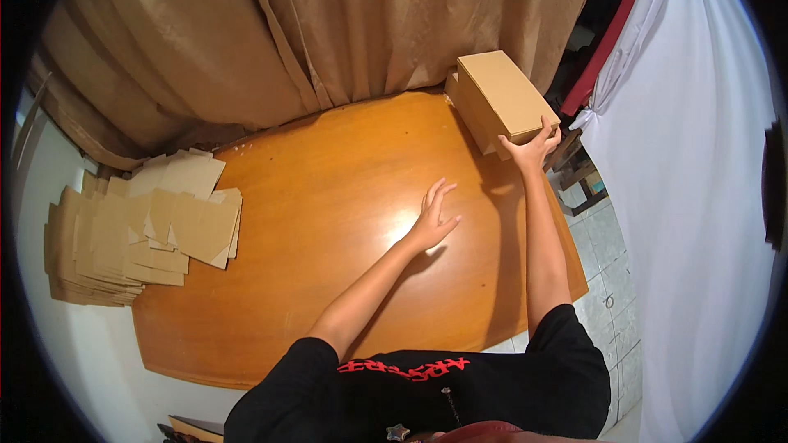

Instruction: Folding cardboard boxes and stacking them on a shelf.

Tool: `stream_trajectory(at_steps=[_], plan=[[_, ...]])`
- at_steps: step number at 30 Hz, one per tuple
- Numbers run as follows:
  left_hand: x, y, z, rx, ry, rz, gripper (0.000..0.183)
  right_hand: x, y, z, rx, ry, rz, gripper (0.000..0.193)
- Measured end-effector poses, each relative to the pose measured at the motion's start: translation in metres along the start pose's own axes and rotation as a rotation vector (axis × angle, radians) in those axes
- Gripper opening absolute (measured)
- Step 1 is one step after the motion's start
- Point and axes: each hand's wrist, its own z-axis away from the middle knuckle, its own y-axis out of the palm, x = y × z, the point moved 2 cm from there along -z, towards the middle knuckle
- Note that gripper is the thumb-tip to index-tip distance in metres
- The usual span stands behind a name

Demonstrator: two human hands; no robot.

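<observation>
A closed brown cardboard box (506, 92) sits at the far right corner of the wooden table, near the curtain. Edges of more cardboard show beneath and behind it, mostly hidden. My right hand (535, 148) grips the box's near end, thumb at one side and fingers spread to the other. Over the middle of the table, my left hand (432, 223) holds nothing, its fingers apart and pointing away from me.
Flat cardboard blanks (156, 226) lie in overlapping piles along the left end of the wooden table (328, 238). A brown curtain (345, 25) hangs behind the table. White cloth (665, 197) drapes at the right, with a tiled floor (611, 279) beside the table.
</observation>
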Motion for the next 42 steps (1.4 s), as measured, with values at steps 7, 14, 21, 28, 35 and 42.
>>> stream_trajectory(at_steps=[7,14,21,28,35,42], plan=[[0.031,-0.025,-0.008,-0.067,-0.153,0.007,0.056,-0.027,0.060,-0.030,0.017,0.080,-0.075,0.109],[0.045,-0.029,-0.029,-0.118,-0.057,-0.132,0.056,-0.037,0.083,-0.045,0.073,0.130,-0.158,0.109],[0.041,-0.028,-0.022,-0.127,-0.105,-0.117,0.056,-0.036,0.077,-0.040,0.117,0.148,-0.144,0.114],[0.051,-0.061,0.024,-0.249,-0.217,-0.175,0.052,-0.007,0.063,0.029,-0.018,0.059,-0.100,0.098],[0.081,-0.130,0.146,-0.421,-0.584,-0.403,0.050,0.106,0.059,0.228,0.497,0.101,-0.224,0.078],[0.090,-0.188,0.276,-0.479,-0.951,-0.458,0.057,0.222,0.043,0.360,0.854,-0.165,-0.433,0.063]])
